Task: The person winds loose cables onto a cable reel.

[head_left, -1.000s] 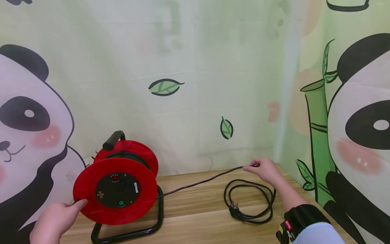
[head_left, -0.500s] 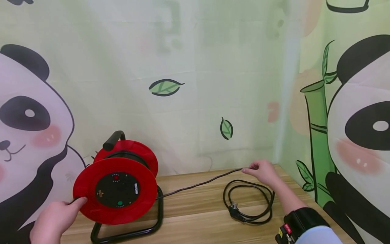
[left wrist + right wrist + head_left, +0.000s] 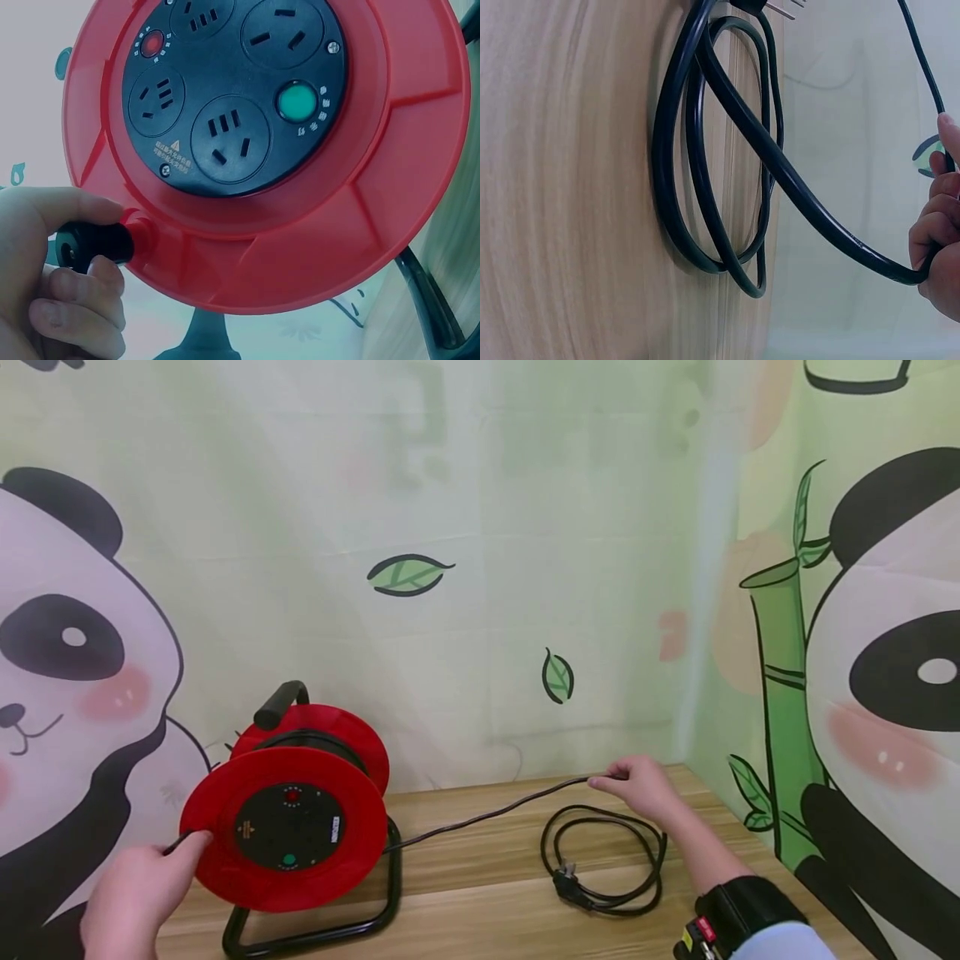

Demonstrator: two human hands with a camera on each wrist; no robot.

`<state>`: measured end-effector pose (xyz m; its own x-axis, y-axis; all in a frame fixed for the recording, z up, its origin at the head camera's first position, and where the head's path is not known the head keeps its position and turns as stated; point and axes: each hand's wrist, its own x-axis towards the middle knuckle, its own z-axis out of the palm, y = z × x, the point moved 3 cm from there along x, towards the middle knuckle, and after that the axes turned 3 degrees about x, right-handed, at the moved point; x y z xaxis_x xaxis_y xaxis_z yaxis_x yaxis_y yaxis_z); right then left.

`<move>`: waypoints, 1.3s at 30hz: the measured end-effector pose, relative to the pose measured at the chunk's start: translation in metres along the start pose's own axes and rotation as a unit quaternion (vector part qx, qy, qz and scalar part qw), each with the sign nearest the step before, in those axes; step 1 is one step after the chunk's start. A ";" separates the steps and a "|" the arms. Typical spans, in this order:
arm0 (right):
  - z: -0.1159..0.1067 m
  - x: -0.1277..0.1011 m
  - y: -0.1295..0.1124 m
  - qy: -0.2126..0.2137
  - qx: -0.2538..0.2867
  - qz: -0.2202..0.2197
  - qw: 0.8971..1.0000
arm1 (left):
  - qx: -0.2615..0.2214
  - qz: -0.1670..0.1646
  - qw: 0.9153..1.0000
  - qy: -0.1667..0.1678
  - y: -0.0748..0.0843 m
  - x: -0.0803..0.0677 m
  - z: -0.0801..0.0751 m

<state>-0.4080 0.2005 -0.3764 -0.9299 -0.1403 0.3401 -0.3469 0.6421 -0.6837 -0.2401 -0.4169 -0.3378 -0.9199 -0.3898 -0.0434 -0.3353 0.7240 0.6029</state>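
head view: the reel's crank knob (image 3: 94,241) is gripped by the left hand (image 3: 138,893) and the cable (image 3: 487,814) pinched by the right hand (image 3: 637,785), so winding-in seems under way, and steady cranking with guided slack is judged to be called for next.

The cable reel (image 3: 288,827) stands on the left part of the table (image 3: 480,893), on its frame (image 3: 315,927), w/ the carry handle (image 3: 279,703) on top, twd the back. The left hand (image 3: 138,893) is at the reel's left rim and grips the crank knob (image 3: 94,244), which sticks out from the front face, below-left of the sockets (image 3: 229,139). The cable (image 3: 487,814) runs from the reel's right side across the table to the right hand (image 3: 637,785), near the back right corner. In front of that hand a loose coil (image 3: 603,860) lies flat on the table, w/ the plug (image 3: 566,883) at its front left. The wall cloth (image 3: 480,568) hangs behind the table and along its right side.
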 end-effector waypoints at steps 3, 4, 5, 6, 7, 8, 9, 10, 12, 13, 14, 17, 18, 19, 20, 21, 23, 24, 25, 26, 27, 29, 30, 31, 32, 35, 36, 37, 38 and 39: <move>0.003 0.000 -0.001 -0.003 0.003 0.001 1.000 | -0.014 -0.009 1.000 0.021 0.004 -0.003 0.001; 0.004 0.000 -0.001 -0.004 0.004 0.001 1.000 | -0.020 -0.013 0.999 0.030 0.005 -0.005 0.001; 0.005 0.000 -0.001 -0.006 0.006 0.003 1.000 | -0.026 -0.017 0.999 0.039 0.006 -0.006 0.002; 0.006 0.001 -0.001 -0.007 0.008 0.005 1.000 | -0.032 -0.020 0.998 0.050 0.008 -0.006 0.002; 0.007 0.001 -0.002 -0.010 0.008 0.005 1.000 | -0.037 -0.022 0.997 0.058 0.009 -0.007 0.003; 0.008 0.001 -0.002 -0.011 0.010 0.005 1.000 | -0.042 -0.025 0.997 0.065 0.010 -0.007 0.003; 0.008 0.001 -0.003 -0.012 0.011 0.005 1.000 | -0.045 -0.026 0.996 0.072 0.011 -0.007 0.003; 0.009 0.001 -0.003 -0.011 0.014 0.006 1.000 | -0.047 -0.027 0.996 0.077 0.012 -0.007 0.003; 0.010 0.001 -0.005 -0.012 0.016 0.005 1.000 | -0.049 -0.026 0.995 0.084 0.014 -0.007 0.003; 0.010 0.000 -0.005 -0.012 0.016 0.002 1.000 | -0.050 -0.026 0.995 0.086 0.015 -0.007 0.003; 0.011 0.000 -0.006 -0.011 0.019 0.001 1.000 | -0.050 -0.025 0.994 0.091 0.016 -0.007 0.003; 0.013 0.000 -0.008 -0.011 0.025 -0.002 1.000 | -0.056 -0.023 0.993 0.102 0.020 -0.008 0.002; 0.014 -0.001 -0.009 -0.012 0.027 -0.002 1.000 | -0.058 -0.021 0.992 0.107 0.021 -0.009 0.002; 0.014 -0.001 -0.011 -0.012 0.029 -0.002 1.000 | -0.060 -0.020 0.992 0.114 0.022 -0.010 0.002; 0.015 -0.001 -0.012 -0.013 0.031 -0.002 0.999 | -0.061 -0.017 0.991 0.120 0.023 -0.010 0.002; 0.016 -0.001 -0.013 -0.015 0.033 -0.001 0.999 | -0.064 -0.014 0.990 0.126 0.025 -0.011 0.002; 0.018 -0.001 -0.016 -0.020 0.037 0.001 0.999 | -0.063 -0.006 0.988 0.142 0.028 -0.013 0.002; 0.019 -0.002 -0.017 -0.021 0.039 0.000 0.999 | -0.061 0.000 0.987 0.151 0.029 -0.014 0.002; 0.020 -0.002 -0.018 -0.022 0.040 0.000 0.999 | -0.060 0.005 0.985 0.160 0.031 -0.014 0.001; 0.021 -0.002 -0.018 -0.024 0.042 -0.001 0.999 | -0.061 0.009 0.984 0.167 0.032 -0.015 0.001; 0.022 -0.002 -0.019 -0.025 0.043 -0.001 0.999 | -0.062 0.012 0.983 0.172 0.033 -0.015 0.000; 0.023 -0.002 -0.020 -0.025 0.044 -0.002 0.999 | -0.063 0.017 0.981 0.183 0.036 -0.016 0.000; 0.024 -0.002 -0.020 -0.025 0.043 -0.002 0.999 | -0.064 0.018 0.980 0.186 0.037 -0.017 0.000; 0.025 -0.002 -0.020 -0.025 0.043 -0.001 0.999 | -0.067 0.019 0.980 0.188 0.037 -0.017 0.000; 0.025 -0.001 -0.020 -0.024 0.042 0.000 0.999 | -0.067 0.020 0.979 0.191 0.038 -0.018 0.000; 0.028 -0.001 -0.020 -0.024 0.043 0.000 0.999 | -0.070 0.025 0.977 0.201 0.040 -0.020 0.001; 0.029 -0.001 -0.021 -0.024 0.043 -0.002 0.999 | -0.070 0.028 0.976 0.205 0.041 -0.021 0.001; 0.030 -0.001 -0.021 -0.026 0.046 -0.004 0.999 | -0.069 0.032 0.975 0.211 0.042 -0.022 0.001; 0.031 -0.001 -0.022 -0.027 0.048 -0.005 0.998 | -0.067 0.036 0.973 0.217 0.043 -0.023 0.002; 0.032 0.000 -0.023 -0.028 0.051 -0.006 0.998 | -0.066 0.040 0.972 0.222 0.044 -0.023 0.002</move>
<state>-0.4035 0.1612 -0.3813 -0.9302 -0.1917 0.3132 -0.3656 0.5611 -0.7426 -0.2337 -0.3747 -0.3119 -0.7536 -0.5635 0.3386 -0.2101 0.6945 0.6882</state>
